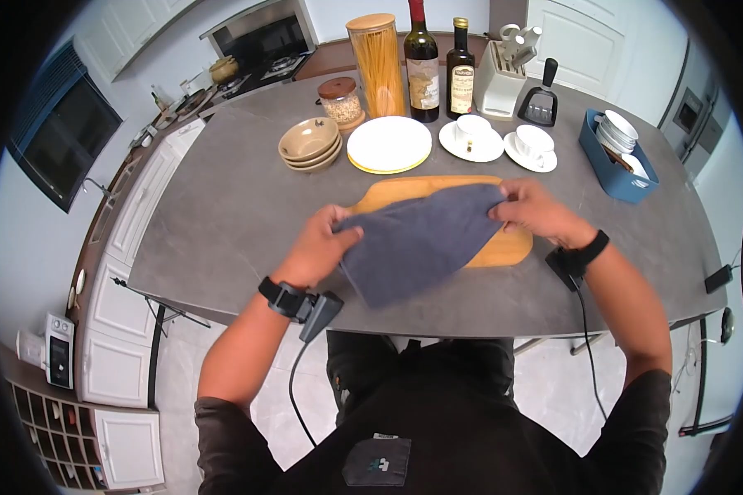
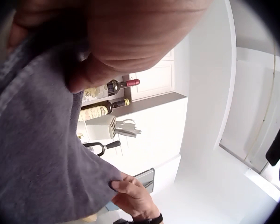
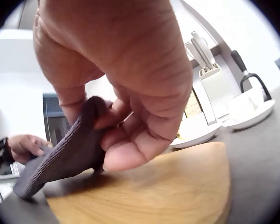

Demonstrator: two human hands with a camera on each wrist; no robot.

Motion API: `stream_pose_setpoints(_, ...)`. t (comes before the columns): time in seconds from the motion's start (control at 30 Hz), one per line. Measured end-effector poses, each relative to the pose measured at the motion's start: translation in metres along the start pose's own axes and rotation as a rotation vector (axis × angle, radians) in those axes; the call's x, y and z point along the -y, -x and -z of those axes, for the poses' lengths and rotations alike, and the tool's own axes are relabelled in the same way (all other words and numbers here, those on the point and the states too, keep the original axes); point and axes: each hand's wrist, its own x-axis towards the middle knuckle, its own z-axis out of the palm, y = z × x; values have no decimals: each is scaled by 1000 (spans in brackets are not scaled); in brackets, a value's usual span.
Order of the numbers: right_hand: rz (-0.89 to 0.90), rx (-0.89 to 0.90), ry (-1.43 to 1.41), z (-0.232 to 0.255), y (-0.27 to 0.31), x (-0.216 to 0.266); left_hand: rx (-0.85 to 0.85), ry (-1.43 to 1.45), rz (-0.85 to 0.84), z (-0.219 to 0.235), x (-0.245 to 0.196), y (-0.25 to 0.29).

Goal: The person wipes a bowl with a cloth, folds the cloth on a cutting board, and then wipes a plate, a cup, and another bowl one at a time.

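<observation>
A dark grey-blue cloth [image 1: 421, 239] stretches between both hands above the front part of the table. My left hand [image 1: 315, 246] pinches its left corner between thumb and fingers. The opposite top corner is gripped by my right hand [image 1: 540, 211], whose thumb and fingertips close on the hem in the right wrist view. Under the cloth lies a wooden cutting board [image 1: 504, 250], partly covered from sight. In the left wrist view the cloth [image 2: 42, 149] hangs as a sheet from the left fingers toward the right hand [image 2: 134, 196].
Behind the board stand brown bowls [image 1: 309, 142], white plates [image 1: 390, 143] and two cups on saucers [image 1: 472, 130]. Farther back are a spaghetti jar [image 1: 376, 70], two bottles [image 1: 422, 74], a knife block [image 1: 500, 81] and a spatula [image 1: 541, 103]. A blue bin [image 1: 618, 169] holds dishes at right.
</observation>
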Motion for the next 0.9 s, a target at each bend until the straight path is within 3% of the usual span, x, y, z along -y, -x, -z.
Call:
stream_pose_setpoints(0.07, 19, -132, -414, -1, 18, 13, -85, 99, 27, 6, -1, -19)
stream_pose_setpoints(0.1, 18, -132, -409, 2, 18, 14, -86, 104, 27, 7, -13, -28)
stream_pose_setpoints(0.17, 41, -241, -574, 10, 20, 16, -88, 415, 59, 7, -39, -47)
stream_pose_setpoints(0.2, 45, -249, -570, 12, 23, 22, -83, 417, 51, 10, -44, -60)
stream_pose_setpoints(0.27, 245, -440, -523, 15, 29, 37, -104, 497, -101, 13, -55, -78)
stream_pose_setpoints(0.37, 296, -472, -457, 10, 48, 38, -46, 427, -194, 19, -65, -78)
stream_pose_setpoints(0.4, 289, -473, -458, 7, 54, 33, -16, 393, -142, 20, -66, -76)
stream_pose_setpoints(0.43, 156, -370, -370, 4, 63, 27, -14, 397, -135, 21, -61, -74)
stream_pose_setpoints(0.47, 27, -266, -279, 3, 71, 22, 9, 147, -46, 21, -56, -70)
stream_pose_setpoints(0.5, 27, -266, -279, 2, 76, 14, 33, -105, 38, 22, -50, -67)
stream_pose_setpoints(0.57, -43, -81, 327, 1, 85, -4, -46, -178, 35, 24, -8, -70)
stream_pose_setpoints(0.63, 33, -142, 403, 6, 90, -15, -64, -518, -212, 39, 23, -73)
stream_pose_setpoints(0.7, 23, -185, 344, 15, 84, -20, -43, -423, -157, 39, 13, -57)
stream_pose_setpoints(0.77, 35, -172, 289, 18, 68, -18, 136, -428, -84, 35, -8, -45)
stream_pose_setpoints(0.9, 129, -174, 290, 19, 23, -9, 132, -357, -93, 9, -25, -43)
